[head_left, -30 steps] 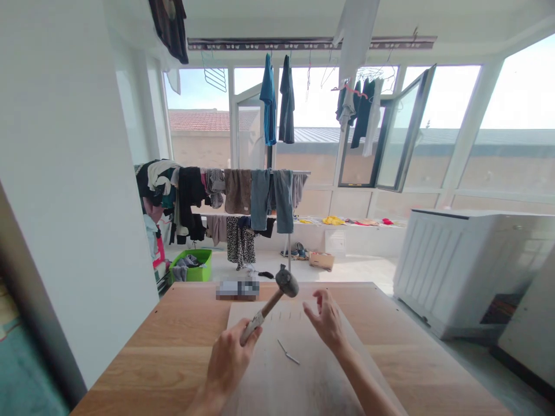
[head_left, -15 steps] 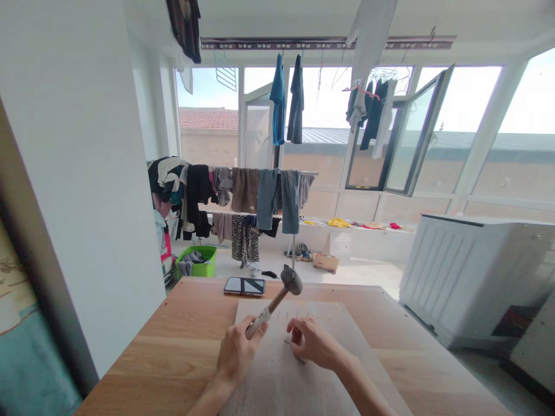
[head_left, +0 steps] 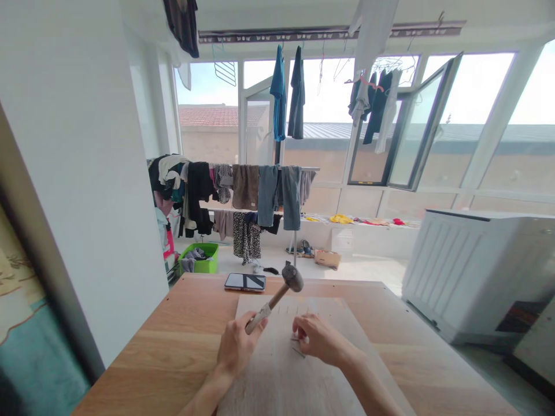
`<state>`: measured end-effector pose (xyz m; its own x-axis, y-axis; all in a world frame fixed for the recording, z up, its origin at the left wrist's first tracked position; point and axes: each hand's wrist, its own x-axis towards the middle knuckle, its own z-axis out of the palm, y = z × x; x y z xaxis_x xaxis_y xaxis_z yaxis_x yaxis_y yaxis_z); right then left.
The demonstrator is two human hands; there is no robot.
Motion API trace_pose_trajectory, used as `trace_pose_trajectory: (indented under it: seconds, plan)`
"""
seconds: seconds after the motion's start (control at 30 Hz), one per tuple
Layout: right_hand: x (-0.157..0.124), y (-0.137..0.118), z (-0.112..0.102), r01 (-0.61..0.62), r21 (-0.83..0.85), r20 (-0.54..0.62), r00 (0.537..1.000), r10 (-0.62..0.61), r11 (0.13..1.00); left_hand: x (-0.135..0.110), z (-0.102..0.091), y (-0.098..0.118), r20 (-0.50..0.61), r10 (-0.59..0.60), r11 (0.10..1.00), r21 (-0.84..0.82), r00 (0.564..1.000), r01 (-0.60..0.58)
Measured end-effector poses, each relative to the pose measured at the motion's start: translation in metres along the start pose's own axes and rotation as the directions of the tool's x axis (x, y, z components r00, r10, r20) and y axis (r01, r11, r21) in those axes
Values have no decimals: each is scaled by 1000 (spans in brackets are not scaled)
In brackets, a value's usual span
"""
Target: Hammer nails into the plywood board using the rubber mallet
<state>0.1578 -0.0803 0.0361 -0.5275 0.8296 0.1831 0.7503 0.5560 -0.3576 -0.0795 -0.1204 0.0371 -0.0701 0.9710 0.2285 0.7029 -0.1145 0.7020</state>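
Note:
My left hand (head_left: 241, 342) is closed round the pale-wrapped handle of a hammer (head_left: 277, 296), its dark head raised above the board. A pale wooden board (head_left: 277, 381) lies under both hands. Over its middle, my right hand (head_left: 315, 337) has its fingers curled together in a pinch, with a thin nail (head_left: 295, 339) showing at the fingertips. Just below these fingers another loose nail (head_left: 299, 352) lies on the board. Several nails (head_left: 297, 309) stand upright in a row near the board's far edge.
The board rests on a wooden table (head_left: 173, 335). A phone (head_left: 245, 282) lies at the table's far edge. Beyond are a drying rack with clothes (head_left: 245, 188), a green basket (head_left: 208, 261), a cardboard box (head_left: 328, 258) and a white cabinet (head_left: 468, 271) at the right.
My right hand has shifted slightly up and to the right over the board, uncovering more of the loose nail. The hammer stays raised in my left hand. The view has tilted slightly.

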Motion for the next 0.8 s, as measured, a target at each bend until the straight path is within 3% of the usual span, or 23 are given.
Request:
trace_pose_trajectory:
  seconds: [0.2,0.27,0.33,0.4,0.5,0.57,0.8]
  plan:
    - [-1,7,0,-76,69,20,997,75,995,-1,-2,2,4,10,1000,5,1000,-10]
    - [2,18,0,-80,196,-34,995,89,977,0,-1,1,3,14,1000,-6,1000,-14]
    - [5,35,0,-86,362,-161,975,153,928,0,0,-1,-1,22,999,-23,1000,-22]
    - [9,55,1,-98,500,-317,904,288,861,1,1,-3,-2,25,999,-31,1000,-25]
    - [11,83,4,-129,585,-466,755,462,800,1,2,-3,-3,19,999,-28,1000,-19]
    - [11,96,7,-144,601,-486,715,502,786,0,1,-3,-4,14,999,-30,1000,-14]
    - [8,106,19,-165,484,-427,813,397,859,0,0,-1,9,14,999,-32,1000,-13]
